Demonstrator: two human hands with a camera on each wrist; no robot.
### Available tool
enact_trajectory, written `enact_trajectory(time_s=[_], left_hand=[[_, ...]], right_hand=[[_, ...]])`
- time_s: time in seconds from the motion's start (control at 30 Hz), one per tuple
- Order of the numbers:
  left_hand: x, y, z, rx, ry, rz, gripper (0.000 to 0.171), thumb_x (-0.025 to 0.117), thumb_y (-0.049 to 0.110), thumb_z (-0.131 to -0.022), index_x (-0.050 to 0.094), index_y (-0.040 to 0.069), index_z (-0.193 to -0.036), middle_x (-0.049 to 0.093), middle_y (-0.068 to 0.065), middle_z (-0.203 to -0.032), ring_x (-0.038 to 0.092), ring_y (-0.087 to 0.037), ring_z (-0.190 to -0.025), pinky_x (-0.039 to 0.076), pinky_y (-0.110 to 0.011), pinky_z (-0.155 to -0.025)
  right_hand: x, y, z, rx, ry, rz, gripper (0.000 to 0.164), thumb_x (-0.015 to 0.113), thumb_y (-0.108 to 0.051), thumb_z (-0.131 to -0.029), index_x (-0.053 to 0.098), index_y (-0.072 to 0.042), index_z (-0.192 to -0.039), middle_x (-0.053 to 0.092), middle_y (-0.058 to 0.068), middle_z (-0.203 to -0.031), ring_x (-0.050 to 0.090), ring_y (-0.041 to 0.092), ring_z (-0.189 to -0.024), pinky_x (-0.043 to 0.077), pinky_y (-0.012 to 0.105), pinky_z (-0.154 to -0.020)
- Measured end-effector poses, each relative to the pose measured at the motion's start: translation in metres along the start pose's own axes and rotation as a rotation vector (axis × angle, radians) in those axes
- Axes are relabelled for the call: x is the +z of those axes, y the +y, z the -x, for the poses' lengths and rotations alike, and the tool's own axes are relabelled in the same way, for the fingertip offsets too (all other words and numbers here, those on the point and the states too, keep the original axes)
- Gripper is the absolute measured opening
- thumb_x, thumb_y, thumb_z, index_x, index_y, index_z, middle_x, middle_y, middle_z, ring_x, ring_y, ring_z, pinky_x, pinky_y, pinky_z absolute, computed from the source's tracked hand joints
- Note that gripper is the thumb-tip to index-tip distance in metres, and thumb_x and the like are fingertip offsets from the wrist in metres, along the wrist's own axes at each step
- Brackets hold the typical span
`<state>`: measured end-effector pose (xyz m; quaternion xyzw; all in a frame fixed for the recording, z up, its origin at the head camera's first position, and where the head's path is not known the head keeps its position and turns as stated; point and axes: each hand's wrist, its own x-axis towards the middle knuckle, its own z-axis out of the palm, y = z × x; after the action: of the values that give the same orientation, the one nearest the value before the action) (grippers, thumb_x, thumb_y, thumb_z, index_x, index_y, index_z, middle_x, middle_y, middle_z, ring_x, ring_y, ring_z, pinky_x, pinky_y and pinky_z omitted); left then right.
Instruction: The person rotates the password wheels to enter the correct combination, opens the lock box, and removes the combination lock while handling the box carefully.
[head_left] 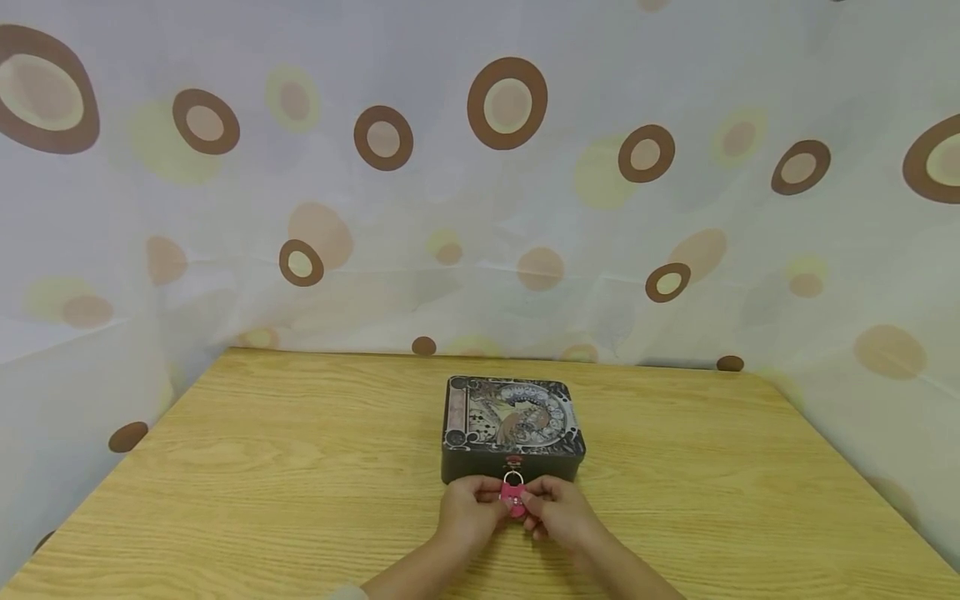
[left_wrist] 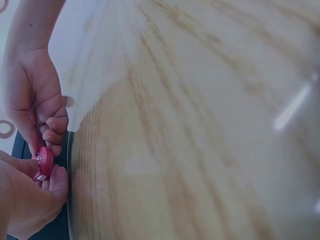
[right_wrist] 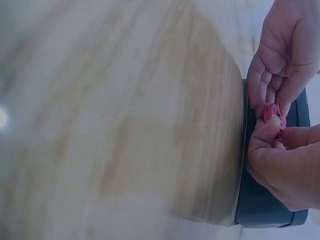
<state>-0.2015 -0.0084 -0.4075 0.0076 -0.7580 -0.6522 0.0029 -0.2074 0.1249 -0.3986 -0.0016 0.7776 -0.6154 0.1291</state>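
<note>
A small pink padlock (head_left: pixel 513 501) with number dials is held at the front of a dark tin box (head_left: pixel 512 414). My left hand (head_left: pixel 471 511) pinches it from the left between thumb and fingers. From the right, my right hand (head_left: pixel 564 510) grips it too, its thumb on the dials. The padlock's shackle (head_left: pixel 513 477) points up towards the box's clasp (head_left: pixel 513 460); whether it passes through the clasp I cannot tell. Both wrist views show the pink padlock body (left_wrist: pixel 45 161) between the two hands, partly covered by fingers.
The box has a decorated lid and sits on a wood-grain table (head_left: pixel 300 467). A pale curtain (head_left: pixel 450 208) with brown and yellow rounds hangs behind the table and along both sides.
</note>
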Motion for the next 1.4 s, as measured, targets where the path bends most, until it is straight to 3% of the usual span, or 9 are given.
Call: enact_trajectory(time_s=[0.17,0.4,0.8,1.1,1.4], left_hand=[[-0.0002,-0.0014,-0.0009,0.006,-0.004,0.022,0.013,0.062,-0.008,-0.077,0.063,-0.014,-0.089,0.063,-0.013,-0.073,0.057,-0.01,-0.064,0.057,-0.027,-0.058],[-0.0009,-0.0017,-0.0018,-0.018,-0.026,0.052,0.014,0.061,-0.01,-0.079,0.061,-0.015,-0.092,0.061,-0.012,-0.074,0.055,-0.008,-0.062,0.058,-0.028,-0.059],[0.0001,0.0016,-0.0026,-0.054,-0.04,0.053,0.017,0.064,-0.007,-0.079,0.061,-0.014,-0.094,0.06,-0.012,-0.076,0.055,-0.01,-0.065,0.057,-0.026,-0.06],[-0.0005,0.0002,-0.0032,0.0,-0.022,-0.012,0.015,0.064,-0.006,-0.078,0.062,-0.013,-0.091,0.06,-0.01,-0.073,0.054,-0.009,-0.065,0.057,-0.026,-0.058],[-0.0023,0.0031,-0.0032,0.033,-0.071,-0.048,0.012,0.062,-0.003,-0.081,0.062,-0.012,-0.088,0.064,-0.013,-0.07,0.056,-0.009,-0.059,0.053,-0.023,-0.051]], right_hand=[[-0.0034,0.0,-0.0017,0.009,-0.028,0.018,0.019,0.047,-0.006,-0.093,0.054,0.011,-0.095,0.052,-0.002,-0.065,0.05,0.006,-0.055,0.044,0.016,-0.05],[-0.0072,0.0005,-0.0038,-0.05,-0.071,0.034,0.02,0.048,-0.003,-0.092,0.053,0.015,-0.096,0.052,-0.003,-0.062,0.05,0.005,-0.053,0.044,0.015,-0.048],[-0.0061,0.0012,-0.0062,-0.02,-0.033,0.029,0.017,0.049,-0.002,-0.093,0.052,0.013,-0.099,0.052,-0.002,-0.064,0.05,0.007,-0.054,0.044,0.016,-0.048],[-0.0054,-0.0015,-0.0043,-0.019,-0.007,0.038,0.013,0.049,-0.001,-0.092,0.052,0.011,-0.097,0.051,-0.002,-0.064,0.05,0.007,-0.055,0.043,0.015,-0.049],[-0.0041,-0.0006,-0.0038,-0.024,0.008,0.043,0.013,0.05,-0.001,-0.092,0.053,0.011,-0.097,0.05,-0.002,-0.063,0.049,0.007,-0.055,0.042,0.015,-0.048]])
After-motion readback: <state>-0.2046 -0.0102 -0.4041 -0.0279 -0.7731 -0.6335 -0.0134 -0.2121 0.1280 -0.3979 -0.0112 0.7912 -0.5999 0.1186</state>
